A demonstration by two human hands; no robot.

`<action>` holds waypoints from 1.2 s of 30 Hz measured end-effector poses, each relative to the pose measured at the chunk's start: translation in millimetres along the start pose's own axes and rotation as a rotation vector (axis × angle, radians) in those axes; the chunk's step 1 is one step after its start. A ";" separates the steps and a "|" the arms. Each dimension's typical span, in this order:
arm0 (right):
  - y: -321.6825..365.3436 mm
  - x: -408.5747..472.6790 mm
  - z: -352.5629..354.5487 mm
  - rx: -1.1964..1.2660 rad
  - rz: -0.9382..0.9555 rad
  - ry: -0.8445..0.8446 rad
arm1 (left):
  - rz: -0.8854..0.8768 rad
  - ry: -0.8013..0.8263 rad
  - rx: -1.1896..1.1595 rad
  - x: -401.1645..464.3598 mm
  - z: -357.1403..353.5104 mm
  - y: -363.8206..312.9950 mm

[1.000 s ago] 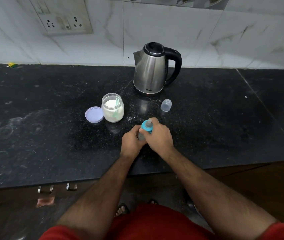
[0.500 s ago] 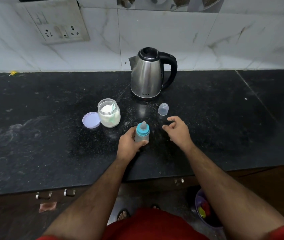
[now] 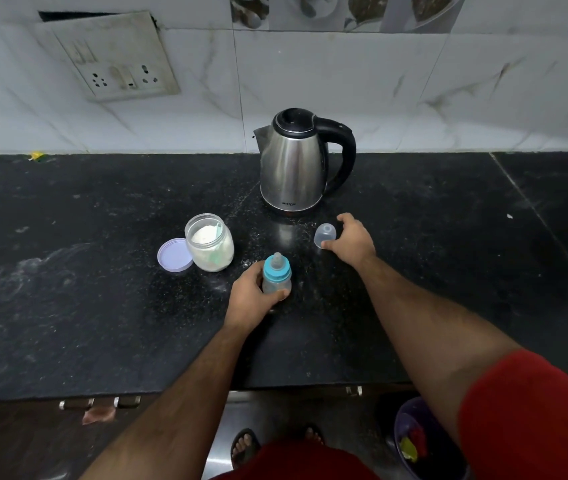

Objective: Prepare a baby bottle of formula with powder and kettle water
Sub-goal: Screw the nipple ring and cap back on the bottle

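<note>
Lower centre of frame: baby bottle (image 3: 277, 276) upright on the black counter (image 3: 67, 306), blue collar and teat already on. Left hand (image 3: 249, 299) grips its lower body, fingers curled round it from the left, thumb tip showing at the base.

Just right of centre: right hand (image 3: 351, 242) at the clear cap (image 3: 325, 235), which stands dome-up on the counter in front of the kettle (image 3: 294, 164). Thumb lies against the cap's near lower edge, index finger arches over its far side; fingers half-curled around it, but cannot tell whether they have closed on it. Cap not lifted.

Left of centre: powder jar (image 3: 210, 242) open, white powder and a pale scoop inside; its lilac lid (image 3: 174, 254) lies flat, touching the jar's left side. Powder specks scattered on the counter between jar and kettle.

Step in hand, by my reading: fetching the cap, late in the task, since the teat is on. Bottle contents not clear through the hand.

Next move calls for: closing thumb and finger on the cap, lifting it, carrying it down-left over the teat, pressing it square onto the blue collar while the left hand steadies the bottle.
</note>
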State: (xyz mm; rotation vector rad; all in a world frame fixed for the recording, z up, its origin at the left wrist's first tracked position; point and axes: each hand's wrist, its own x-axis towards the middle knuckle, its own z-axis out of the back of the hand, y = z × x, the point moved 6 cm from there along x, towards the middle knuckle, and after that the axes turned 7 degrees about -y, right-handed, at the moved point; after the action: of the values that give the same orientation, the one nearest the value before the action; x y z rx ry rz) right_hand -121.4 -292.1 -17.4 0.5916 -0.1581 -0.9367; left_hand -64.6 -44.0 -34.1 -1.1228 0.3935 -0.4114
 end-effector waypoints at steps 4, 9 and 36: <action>1.0 9.8 -6.8 -0.076 0.017 0.047 | -0.005 0.005 0.014 0.9 -0.3 2.1; 2.9 12.9 -9.0 -0.113 0.041 0.050 | -0.006 0.006 0.002 0.6 -0.3 4.5; 63.2 -118.6 30.0 0.554 0.263 -0.003 | -0.046 0.047 -0.039 -12.6 18.4 7.3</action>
State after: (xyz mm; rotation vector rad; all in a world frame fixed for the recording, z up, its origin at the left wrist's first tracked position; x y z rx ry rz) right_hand -158.1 -181.7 56.3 1.0520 -0.4958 -0.6322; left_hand -65.4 -20.6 -32.6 -1.1631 0.4187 -0.4731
